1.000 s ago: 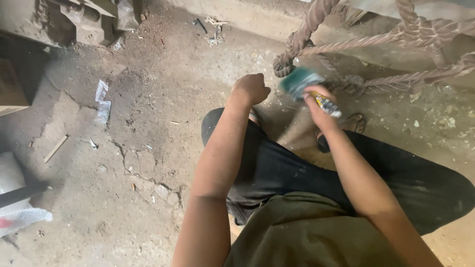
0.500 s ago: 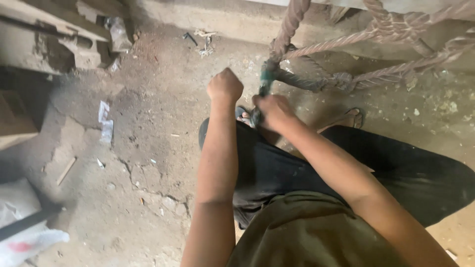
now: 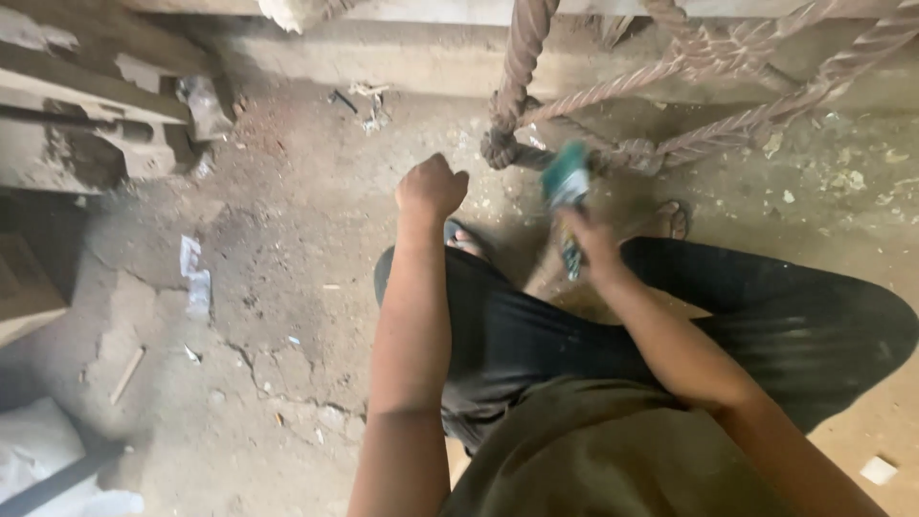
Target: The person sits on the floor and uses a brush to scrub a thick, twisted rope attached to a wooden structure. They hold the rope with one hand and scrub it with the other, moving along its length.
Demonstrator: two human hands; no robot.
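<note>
Far out to the left of our left hand lie a pale scrap of paper and a thin wooden stick on the cracked, dusty floor. Our left hand is curled into a tight fist, knuckles up, and we see nothing held in it; it hangs above our dark trouser knee. Just right of that fist, beyond it, sits the knotted end of a twisted rope-like frame. Further right, our right hand is closed around a small green tool, blurred so we cannot tell its kind. The tool's green head pokes up past our fingers, close to the twisted bars. Right of this hand a sandal peeks out.
</note>
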